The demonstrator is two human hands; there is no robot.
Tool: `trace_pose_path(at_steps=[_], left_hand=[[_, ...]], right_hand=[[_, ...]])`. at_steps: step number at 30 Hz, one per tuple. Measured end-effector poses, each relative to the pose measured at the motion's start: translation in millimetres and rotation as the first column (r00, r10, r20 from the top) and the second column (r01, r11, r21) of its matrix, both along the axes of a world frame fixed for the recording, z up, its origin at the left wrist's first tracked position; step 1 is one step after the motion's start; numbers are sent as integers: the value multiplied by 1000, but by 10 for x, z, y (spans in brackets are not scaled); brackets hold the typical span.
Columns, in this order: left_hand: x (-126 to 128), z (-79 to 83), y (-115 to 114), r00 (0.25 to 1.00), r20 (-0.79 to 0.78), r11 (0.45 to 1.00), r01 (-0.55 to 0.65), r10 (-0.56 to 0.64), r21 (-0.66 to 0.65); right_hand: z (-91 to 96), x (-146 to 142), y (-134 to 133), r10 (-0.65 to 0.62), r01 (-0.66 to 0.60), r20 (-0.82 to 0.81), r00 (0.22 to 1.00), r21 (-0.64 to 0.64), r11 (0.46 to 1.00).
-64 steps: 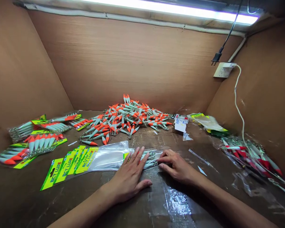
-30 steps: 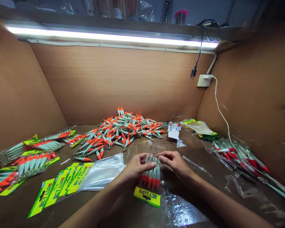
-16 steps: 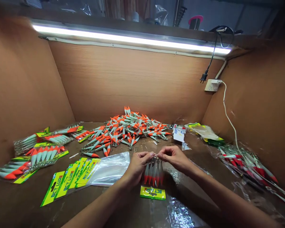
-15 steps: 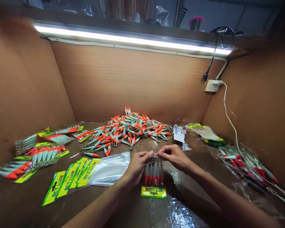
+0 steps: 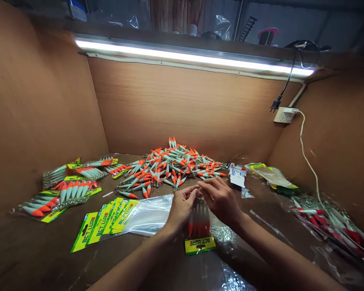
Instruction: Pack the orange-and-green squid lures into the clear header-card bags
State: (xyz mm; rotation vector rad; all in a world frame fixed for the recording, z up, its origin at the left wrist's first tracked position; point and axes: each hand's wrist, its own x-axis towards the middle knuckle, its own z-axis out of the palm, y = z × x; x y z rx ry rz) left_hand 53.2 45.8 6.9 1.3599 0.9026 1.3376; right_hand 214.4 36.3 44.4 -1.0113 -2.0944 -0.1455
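A clear bag of orange-and-white fishing lures (image 5: pixel 199 222) lies in front of me, its yellow "BCT LURE" header (image 5: pixel 189 246) toward me and upside down. My left hand (image 5: pixel 180 208) pinches the far end of this bag between thumb and fingers. At the same end, my right hand (image 5: pixel 224 202) has its fingers bent over the bag's edge, close to the left fingertips. What the right fingertips grip is hidden behind the hand. Beyond both hands is a large heap of loose orange-and-white lures (image 5: pixel 170 163).
Flat header bags (image 5: pixel 101 220) lie fanned out left of my hands, with filled lure packs (image 5: pixel 74 192) beyond them. Paper labels (image 5: pixel 237 178), more packaging (image 5: pixel 271 176) and red-and-white lures (image 5: pixel 330 216) are on the right. A white cable (image 5: pixel 309 161) runs down from the wall socket.
My right hand has turned and its fingers have come over the bag's far end, nearer the left fingertips. The left hand keeps its pinch. The whole view has shifted slightly.
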Motion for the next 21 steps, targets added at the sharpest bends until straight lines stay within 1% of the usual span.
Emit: trace_pose_path(at_steps=[1,3,5,7,9,10,12,14,15,16,17,18,19,20,21], left_hand=[[0,27,-25,997,-69,998,-20,24,67],[-4,88,-84,973,-209,985,-62,95,160],[-12,138,-145,935,-322,978,-89,147,188],[-15,165,-189,908,-391,979,-77,148,191],[-12,163,-208,896,-424,980,-55,132,190],[-7,153,-209,894,-431,981,-44,123,189],[9,121,-197,906,-416,986,-11,79,163],[33,84,-179,946,-325,995,36,-2,98],[48,68,-170,968,-246,996,66,-51,54],[62,55,-163,984,-149,995,97,-95,10],[75,47,-157,991,-45,992,124,-125,-32],[85,43,-152,988,58,987,145,-141,-72],[91,43,-147,978,152,981,160,-143,-112],[93,46,-142,964,232,974,167,-128,-153],[91,51,-137,950,294,967,167,-105,-194]], right_hand=[[47,-42,-20,8,-8,94,996,3,1000],[137,-98,-32,-25,26,238,971,-3,1000],[211,-107,-22,-58,61,338,939,2,998],[254,-87,-11,-57,58,416,907,10,998],[250,-65,-4,-46,48,445,895,7,999],[229,-58,3,-45,53,419,907,-6,999],[166,-42,37,-44,66,279,959,-72,995],[100,20,116,-61,65,28,998,-172,983],[77,86,171,-77,44,-138,987,-227,973],[66,185,230,-99,13,-304,947,-273,962],[66,317,288,-125,-22,-454,882,-305,952],[77,484,337,-146,-69,-582,800,-330,941],[96,678,370,-155,-80,-617,772,-336,939],[120,891,382,-156,-82,-614,774,-342,936],[147,1111,373,-160,-35,-522,838,-344,938]])
